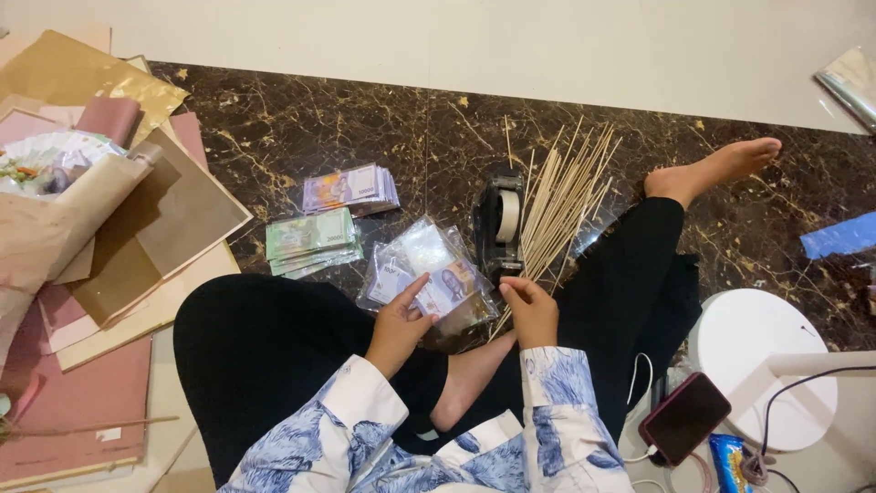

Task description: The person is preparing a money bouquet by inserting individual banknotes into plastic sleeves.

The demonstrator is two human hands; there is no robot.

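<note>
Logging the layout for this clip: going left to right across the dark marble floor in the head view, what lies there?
Green banknote stack → purple banknote stack → clear sleeves holding banknotes → black tape dispenser → bundle of bamboo skewers → bare foot → blue paper scrap.

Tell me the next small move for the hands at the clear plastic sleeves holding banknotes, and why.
Probably lift one thin wooden skewer toward the clear plastic sleeves of banknotes. The right hand already pinches at the skewers' near ends, while the left hand rests fingertips on the top sleeve, beside the black tape dispenser.
</note>
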